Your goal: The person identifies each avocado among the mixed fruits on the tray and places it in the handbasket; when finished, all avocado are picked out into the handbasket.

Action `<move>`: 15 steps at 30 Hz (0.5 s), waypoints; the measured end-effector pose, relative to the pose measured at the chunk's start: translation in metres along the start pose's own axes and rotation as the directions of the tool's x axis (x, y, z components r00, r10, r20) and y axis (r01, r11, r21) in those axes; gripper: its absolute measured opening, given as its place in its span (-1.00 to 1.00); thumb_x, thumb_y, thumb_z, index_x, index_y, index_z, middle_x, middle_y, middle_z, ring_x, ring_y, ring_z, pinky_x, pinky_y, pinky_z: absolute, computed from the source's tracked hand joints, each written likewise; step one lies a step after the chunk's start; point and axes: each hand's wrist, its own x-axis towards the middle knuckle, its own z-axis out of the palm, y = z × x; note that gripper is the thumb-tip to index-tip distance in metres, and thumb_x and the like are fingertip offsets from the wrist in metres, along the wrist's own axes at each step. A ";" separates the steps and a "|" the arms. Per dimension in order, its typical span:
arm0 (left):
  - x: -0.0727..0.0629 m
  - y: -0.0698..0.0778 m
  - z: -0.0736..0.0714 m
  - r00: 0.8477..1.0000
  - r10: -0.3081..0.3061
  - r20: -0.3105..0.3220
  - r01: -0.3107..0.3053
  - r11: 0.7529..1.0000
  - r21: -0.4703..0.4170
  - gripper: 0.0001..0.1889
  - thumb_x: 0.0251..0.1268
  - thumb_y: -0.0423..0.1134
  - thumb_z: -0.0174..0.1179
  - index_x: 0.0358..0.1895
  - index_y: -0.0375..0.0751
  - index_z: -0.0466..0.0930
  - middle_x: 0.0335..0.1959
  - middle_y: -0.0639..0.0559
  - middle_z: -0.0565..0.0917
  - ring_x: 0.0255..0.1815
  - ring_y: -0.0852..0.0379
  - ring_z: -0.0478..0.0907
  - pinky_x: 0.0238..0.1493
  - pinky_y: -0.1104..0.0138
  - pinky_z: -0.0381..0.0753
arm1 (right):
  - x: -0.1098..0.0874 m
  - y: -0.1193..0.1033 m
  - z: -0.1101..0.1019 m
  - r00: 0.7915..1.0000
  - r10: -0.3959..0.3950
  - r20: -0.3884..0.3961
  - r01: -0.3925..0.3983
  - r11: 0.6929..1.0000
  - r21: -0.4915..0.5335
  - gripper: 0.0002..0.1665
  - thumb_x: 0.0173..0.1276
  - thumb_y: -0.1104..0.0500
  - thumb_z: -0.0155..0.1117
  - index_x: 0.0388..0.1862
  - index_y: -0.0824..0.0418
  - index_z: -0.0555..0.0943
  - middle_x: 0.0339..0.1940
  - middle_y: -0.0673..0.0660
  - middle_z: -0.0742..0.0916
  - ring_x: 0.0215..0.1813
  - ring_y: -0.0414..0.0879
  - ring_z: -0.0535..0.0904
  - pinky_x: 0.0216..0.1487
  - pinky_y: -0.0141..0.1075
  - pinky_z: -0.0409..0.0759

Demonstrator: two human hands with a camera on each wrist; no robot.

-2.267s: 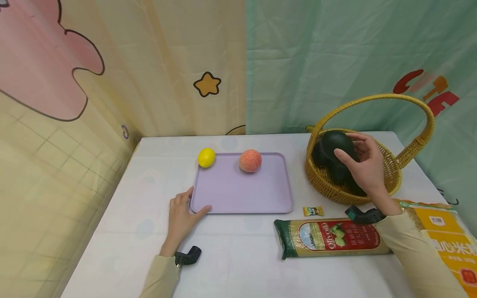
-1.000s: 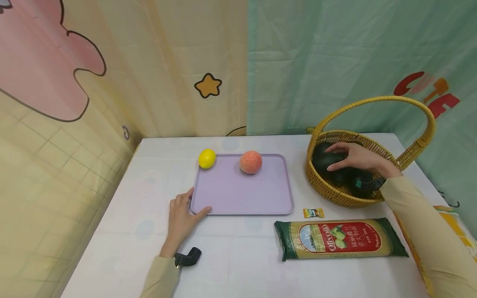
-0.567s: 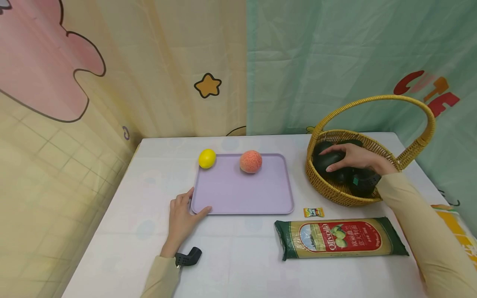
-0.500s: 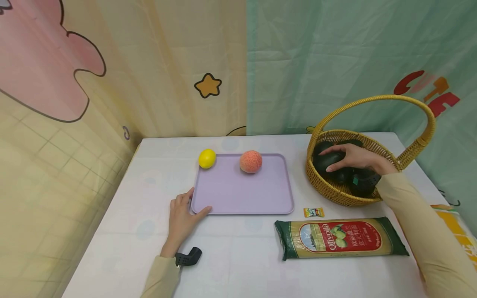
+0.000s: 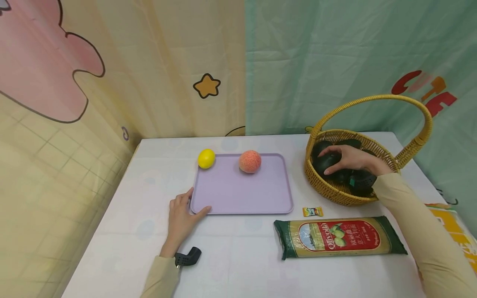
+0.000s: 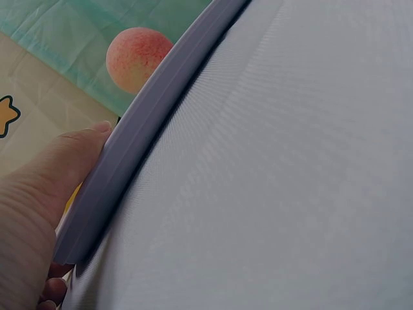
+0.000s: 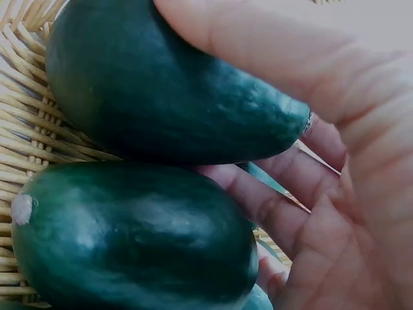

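At the tray's near left corner, my left hand (image 5: 181, 219) grips the lilac tray (image 5: 242, 192), thumb on the near rim and fingers along the left side. The left wrist view shows that thumb (image 6: 84, 145) against the rim. My right hand (image 5: 354, 159) is inside the wicker basket (image 5: 324, 188), thumb and fingers around a dark green avocado (image 7: 174, 84). Another avocado (image 7: 135, 232) lies just beside it, and more dark ones are partly hidden by the hand. A peach (image 5: 250, 161) sits at the tray's far edge; a lemon (image 5: 206, 158) is at its far left corner.
The basket's tall arched handle (image 5: 372, 98) rises over the right forearm. In front of the basket lie a small wrapped candy (image 5: 312, 212) and a long pasta packet (image 5: 340, 238). A yellow bag (image 5: 456, 227) is partly covered by the right sleeve.
My right hand has lowered the avocado from above the basket's rim down among the others. Over the last second it has barely shifted. The left hand and tray have stayed put.
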 end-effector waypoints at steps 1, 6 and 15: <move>0.000 0.000 0.000 1.000 0.000 -0.001 0.000 1.000 0.000 -0.09 -0.05 0.12 0.43 0.36 -0.27 0.29 0.02 -0.15 0.42 -0.07 -0.10 0.20 -0.12 0.15 0.19 | 0.000 0.000 0.000 1.000 0.000 0.005 0.000 1.000 0.000 -0.24 0.00 -0.11 0.53 0.17 0.15 0.51 0.21 0.29 0.46 0.17 0.15 0.33 0.12 0.10 0.24; 0.000 -0.001 0.001 1.000 -0.002 0.000 0.002 1.000 0.006 -0.08 -0.05 0.12 0.43 0.36 -0.27 0.29 0.03 -0.16 0.42 -0.04 -0.10 0.20 -0.11 0.15 0.20 | 0.000 0.001 0.000 1.000 -0.001 0.015 0.001 1.000 0.005 -0.25 0.03 -0.11 0.51 0.18 0.13 0.51 0.24 0.31 0.45 0.21 0.18 0.32 0.13 0.13 0.24; -0.001 0.000 0.000 1.000 -0.007 0.005 0.007 1.000 0.003 -0.08 -0.05 0.13 0.42 0.36 -0.27 0.29 0.03 -0.16 0.42 -0.04 -0.10 0.19 -0.11 0.14 0.19 | -0.001 0.000 0.001 1.000 -0.005 0.006 0.005 1.000 0.009 -0.24 0.03 -0.08 0.52 0.18 0.17 0.51 0.23 0.31 0.45 0.21 0.18 0.31 0.14 0.14 0.22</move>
